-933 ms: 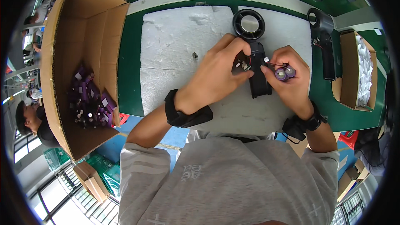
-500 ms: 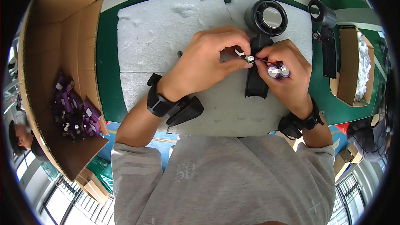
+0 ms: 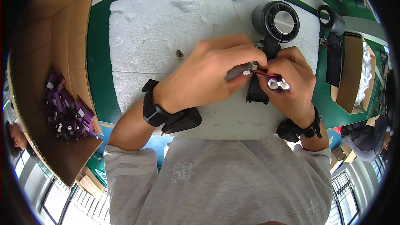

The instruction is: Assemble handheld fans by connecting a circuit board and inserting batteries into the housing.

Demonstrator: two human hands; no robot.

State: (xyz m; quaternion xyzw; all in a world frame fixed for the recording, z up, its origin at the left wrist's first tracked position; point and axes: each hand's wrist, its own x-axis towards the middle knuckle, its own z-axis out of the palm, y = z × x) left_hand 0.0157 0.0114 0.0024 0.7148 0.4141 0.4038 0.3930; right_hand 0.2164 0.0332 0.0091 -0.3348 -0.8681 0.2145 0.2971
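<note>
My right hand [image 3: 293, 85] is closed round a purple two-cell battery pack [image 3: 278, 84], whose ends with pale metal tabs face up. Red and dark wires [image 3: 264, 73] run from it toward the fingertips of my left hand [image 3: 212, 71]. That hand is pinched on a small circuit board [image 3: 253, 65], partly hidden by the fingers. A small white plug [image 3: 246, 72] shows just below the board, by the left thumb; whether it is joined to the board I cannot tell. Beneath both hands lies a black handheld device with a round head [image 3: 284, 22] and a handle [image 3: 257, 93].
White foam sheets [image 3: 154, 29] cover the green table. At left, a cardboard box [image 3: 71, 21] holds several purple battery packs [image 3: 68, 108]. On the right are another black device [image 3: 333, 58] and a carton [image 3: 350, 75] of white pieces. A small dark bit [image 3: 179, 54] lies on the foam.
The view has shifted slightly. My left fingers have turned and curled over the circuit board, and the white plug now shows below it. My right hand still holds the battery pack.
</note>
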